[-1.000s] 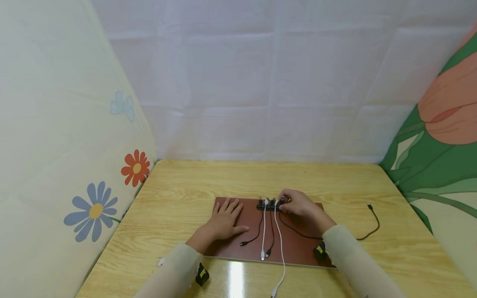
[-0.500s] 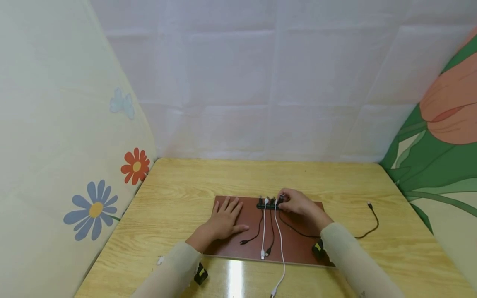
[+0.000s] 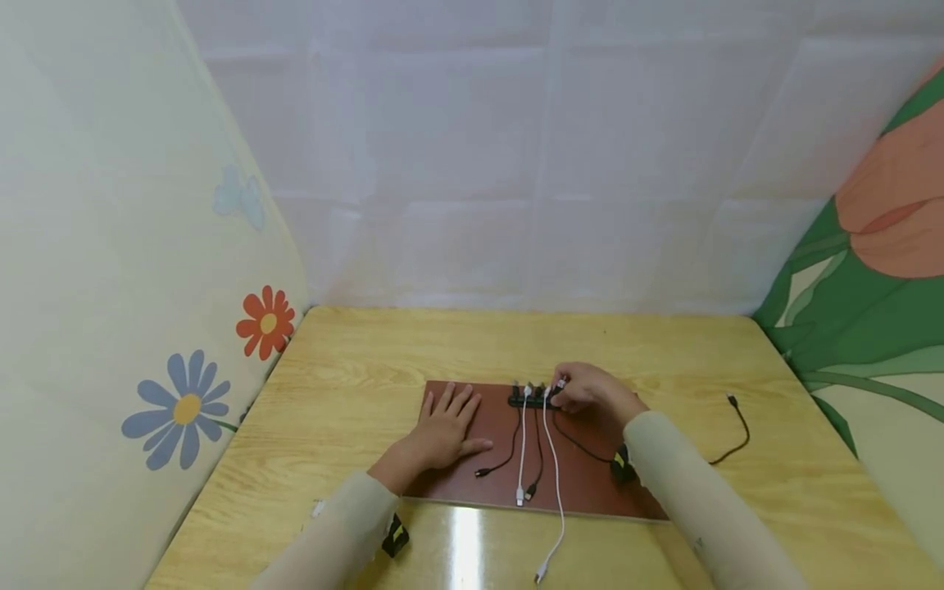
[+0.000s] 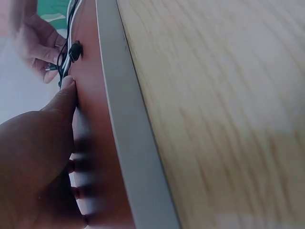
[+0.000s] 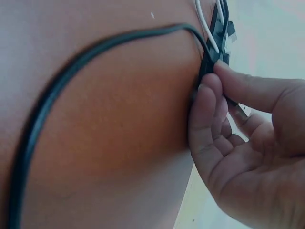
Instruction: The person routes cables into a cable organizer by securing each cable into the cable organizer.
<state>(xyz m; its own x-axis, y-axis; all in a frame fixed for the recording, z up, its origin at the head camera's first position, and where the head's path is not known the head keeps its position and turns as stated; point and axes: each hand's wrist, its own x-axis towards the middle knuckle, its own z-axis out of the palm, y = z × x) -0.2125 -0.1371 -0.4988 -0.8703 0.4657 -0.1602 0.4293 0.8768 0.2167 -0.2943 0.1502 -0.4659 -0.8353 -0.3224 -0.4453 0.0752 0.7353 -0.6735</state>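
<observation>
A black cable organizer strip (image 3: 534,403) sits near the far edge of a brown board (image 3: 472,483). Black and white USB cables run through it, their plugs at the far side. At the strip's right end my right hand (image 3: 593,388) pinches a black USB cable (image 5: 71,64) between thumb and fingers. Its metal plug (image 5: 241,114) sticks out among the fingers in the right wrist view, tilted in the head view. On the board's left part my left hand (image 3: 442,434) rests flat with fingers spread; only its thumb side shows in the left wrist view.
One white cable (image 3: 558,500) hangs over the board's near edge onto the wooden table (image 3: 369,344). The held cable's far end (image 3: 732,401) lies on the table at right. A small white object (image 3: 318,508) lies beside the left sleeve.
The right hand has shifted slightly, and the plug in its fingers now leans to the right. The right forearm has swung a little left. The left hand stays put.
</observation>
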